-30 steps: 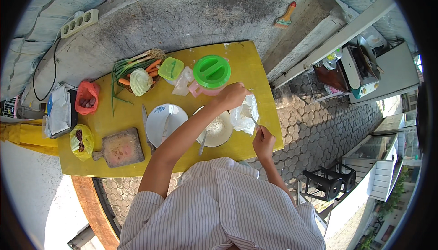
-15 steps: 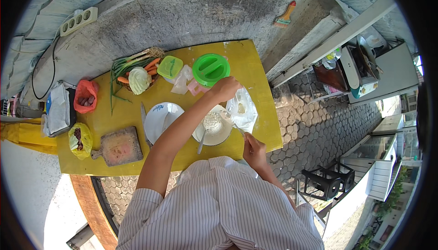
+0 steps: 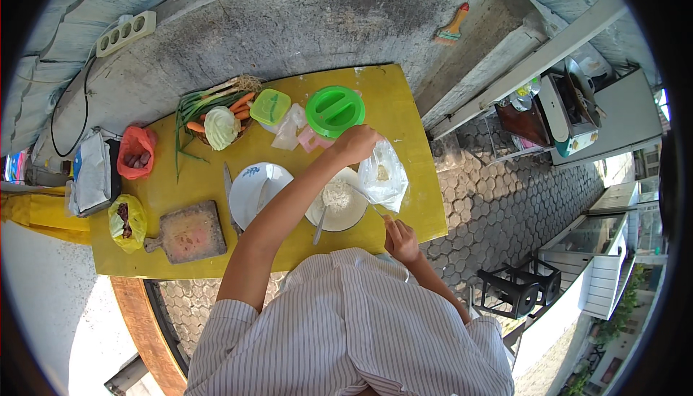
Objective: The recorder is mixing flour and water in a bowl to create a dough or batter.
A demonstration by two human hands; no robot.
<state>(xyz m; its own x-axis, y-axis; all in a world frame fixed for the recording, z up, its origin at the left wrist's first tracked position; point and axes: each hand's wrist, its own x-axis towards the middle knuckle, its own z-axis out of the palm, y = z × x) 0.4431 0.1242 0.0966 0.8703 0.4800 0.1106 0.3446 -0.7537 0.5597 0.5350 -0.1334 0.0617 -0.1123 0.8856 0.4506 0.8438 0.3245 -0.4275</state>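
My left hand (image 3: 359, 143) reaches across the table, its fingers closed on the upper edge of a clear plastic bag (image 3: 392, 188) with a little pale powder inside. My right hand (image 3: 401, 240) grips the handle of a metal spoon (image 3: 377, 211), which points up-left over the rim between bag and bowl. The spoon's head is hard to make out. A white bowl (image 3: 350, 220) holds a heap of white flour (image 3: 336, 195), and a second spoon (image 3: 320, 227) leans out of its near side. Left of it, partly behind my left forearm, stands another white bowl (image 3: 244, 192) with a utensil inside.
A green-lidded container (image 3: 335, 111), a small light-green box (image 3: 270, 106), cabbage (image 3: 221, 127), carrots and spring onions lie at the back of the yellow table (image 3: 411, 233). At left are a cutting board (image 3: 193, 232), a red bag (image 3: 136, 152) and a yellow bag (image 3: 127, 223).
My right hand has shifted slightly downward with the spoon, and the powder seen near the spoon's head earlier no longer shows there. My left hand stays at the bag's edge, marginally lower.
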